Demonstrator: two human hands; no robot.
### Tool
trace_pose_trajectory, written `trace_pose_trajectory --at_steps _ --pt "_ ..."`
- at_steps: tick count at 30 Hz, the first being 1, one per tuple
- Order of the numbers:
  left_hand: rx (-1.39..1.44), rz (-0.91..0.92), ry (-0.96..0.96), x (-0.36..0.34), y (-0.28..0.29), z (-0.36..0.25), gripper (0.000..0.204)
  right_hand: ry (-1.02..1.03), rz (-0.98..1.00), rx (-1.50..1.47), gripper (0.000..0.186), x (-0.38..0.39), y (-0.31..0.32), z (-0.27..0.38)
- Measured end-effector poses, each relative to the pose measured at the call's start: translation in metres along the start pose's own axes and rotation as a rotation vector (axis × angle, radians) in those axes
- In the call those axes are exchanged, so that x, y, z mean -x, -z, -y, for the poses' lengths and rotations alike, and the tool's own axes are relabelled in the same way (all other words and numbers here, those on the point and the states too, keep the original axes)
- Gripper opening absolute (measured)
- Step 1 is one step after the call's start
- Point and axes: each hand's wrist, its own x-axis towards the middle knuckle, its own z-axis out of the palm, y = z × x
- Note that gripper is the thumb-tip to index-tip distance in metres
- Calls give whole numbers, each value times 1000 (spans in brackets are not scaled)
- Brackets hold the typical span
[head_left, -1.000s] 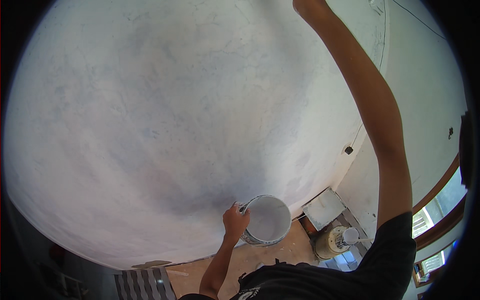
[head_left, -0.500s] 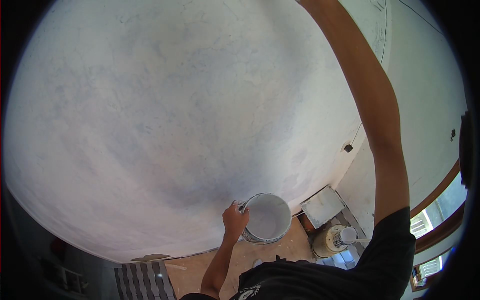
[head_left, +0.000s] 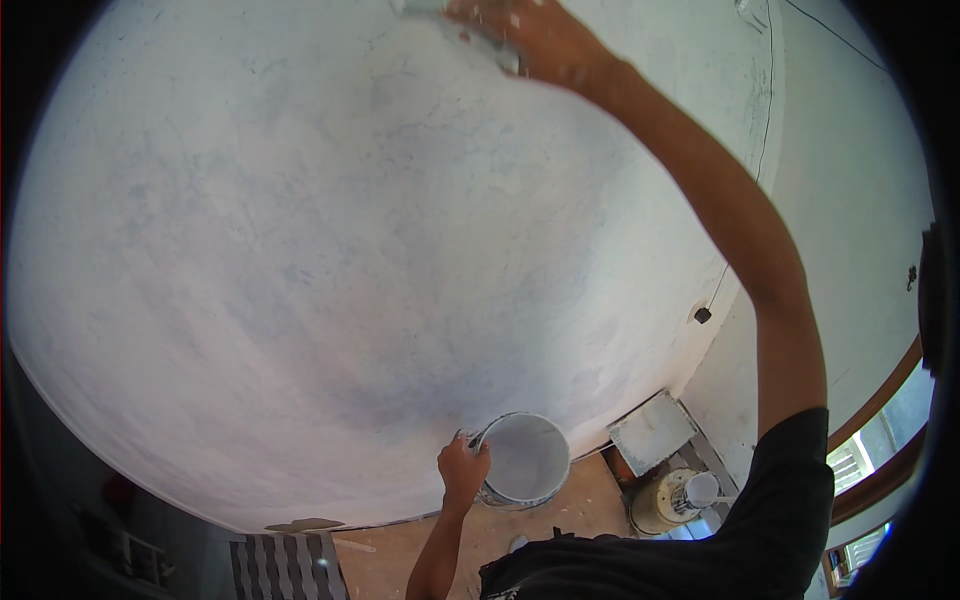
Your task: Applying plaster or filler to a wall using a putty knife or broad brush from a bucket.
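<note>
My left hand (head_left: 464, 472) grips the left side of a white bucket (head_left: 526, 460) at its rim. Pale liquid shows inside the bucket, and smears mark its outside. High on the wall, my right hand (head_left: 535, 42) is closed round a pale, paint-smeared hand tool (head_left: 420, 7). Blur and the picture's top edge hide part of this tool, so its exact kind is unclear. Spots of pale paint dot the right hand. In front of me, the broad whitish wall (head_left: 330, 260) has bluish patches and fine cracks.
At the lower right stand a paint-stained drum (head_left: 660, 505) with a small white container (head_left: 700, 490) on top, and a pale flat board (head_left: 652, 432). A black fitting (head_left: 703, 315) with a cord sits near the wall corner. Striped matting (head_left: 285, 568) lies at the lower left.
My right hand has come into view at the top, moving left across the wall with the tool. The bucket in my left hand appears slightly lower and further left.
</note>
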Motion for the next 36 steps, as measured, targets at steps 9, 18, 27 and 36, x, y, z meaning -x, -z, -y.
trace_pose_trajectory --at_steps 9,18,27,36 --pt "10 33 -7 -3 -6 13 30 -160 41 92 67 16 -9 31" --pt "10 46 -12 4 -5 11 28 -272 -19 94 59 -21 -11 -6" --pt "28 68 -24 -3 1 6 28 -56 197 40 71 40 -17 68" --pt "57 64 -86 -3 -2 20 26 -54 -228 -185 50 -47 17 -17"
